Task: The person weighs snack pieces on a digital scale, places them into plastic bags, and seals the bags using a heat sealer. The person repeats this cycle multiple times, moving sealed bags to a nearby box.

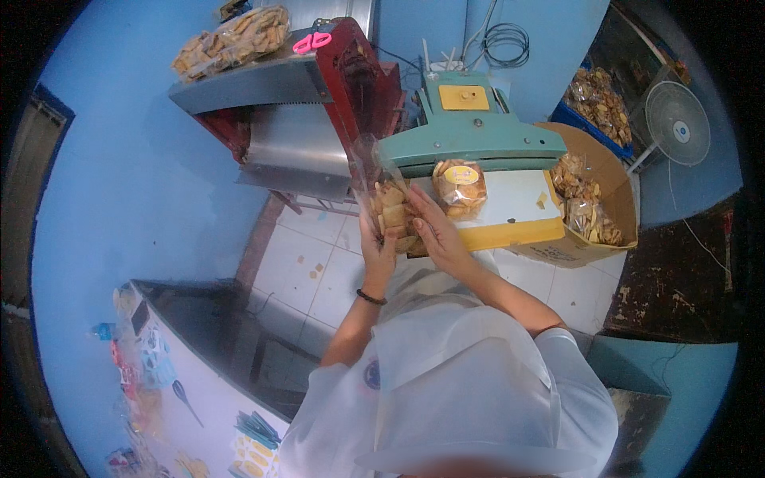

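Between my two hands is a clear plastic bag [391, 206] of flat brown crackers or chips, its unfilled top standing loosely upward. My left hand [378, 251] cups its left side and bottom. From the right, my right hand [439, 233] presses against it with fingers extended. Just beyond my right hand, a filled bag with a yellow label [460, 188] stands on the white platform [508, 200] with a yellow front edge. Behind that platform is a green bag-sealing machine [472, 131], its long jaw running above the platform's back.
On the right, a cardboard box [618, 206] holds several filled bags, near a blue crate [565, 122] and a fan [678, 122]. A red and steel machine [257, 89] carries pink-handled scissors [312, 42] and a large snack bag [233, 45]. Lower left, a white tabletop [203, 382] bears label sheets.
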### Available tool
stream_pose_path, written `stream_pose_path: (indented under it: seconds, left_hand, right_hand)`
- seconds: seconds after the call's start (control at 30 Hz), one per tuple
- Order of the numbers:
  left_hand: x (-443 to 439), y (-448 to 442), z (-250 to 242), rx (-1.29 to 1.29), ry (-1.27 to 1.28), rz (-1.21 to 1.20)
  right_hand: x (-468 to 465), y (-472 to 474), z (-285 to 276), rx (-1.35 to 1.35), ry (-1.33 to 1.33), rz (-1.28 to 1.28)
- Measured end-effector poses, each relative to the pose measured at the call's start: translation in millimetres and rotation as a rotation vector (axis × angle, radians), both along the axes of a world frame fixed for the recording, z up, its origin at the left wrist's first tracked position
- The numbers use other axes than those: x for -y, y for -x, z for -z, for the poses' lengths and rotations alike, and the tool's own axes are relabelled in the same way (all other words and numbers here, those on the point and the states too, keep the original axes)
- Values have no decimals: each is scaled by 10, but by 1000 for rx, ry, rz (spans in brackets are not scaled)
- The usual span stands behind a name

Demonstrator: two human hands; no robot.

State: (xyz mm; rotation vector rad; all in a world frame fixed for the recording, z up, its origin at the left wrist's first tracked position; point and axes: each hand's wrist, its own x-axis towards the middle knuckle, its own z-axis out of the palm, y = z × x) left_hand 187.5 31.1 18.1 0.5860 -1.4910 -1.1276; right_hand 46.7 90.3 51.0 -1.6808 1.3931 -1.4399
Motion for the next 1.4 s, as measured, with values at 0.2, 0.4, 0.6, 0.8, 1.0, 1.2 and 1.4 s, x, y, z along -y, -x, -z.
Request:
stream_pose_path:
  seconds: [0.2,0.4,0.6,0.8,1.0,1.2,1.4]
  left_hand:
    - [16,-2,-149,56,-59,-48]
    - [102,46,-154,172,15,-208]
    - [373,-102,-188,-128,-300,156]
    - [444,-362,-471,204,56,246]
    - [221,-229,-636,25,197,68]
    - [273,-280,-569,42,17,339]
    - [379,-166,-405,164,76,280]
  right_hand:
    - [174,-41,-156,133,-76,178]
    - [258,4,-178,31,-59,112]
    - [378,252,-302,560,-231,-98]
    - [270,477,-677,112,-164,-155]
    - [46,334,-949,126,-61,35]
    - [-51,363,-990,-49,25,79]
    - [-9,466,-734,21,52,120]
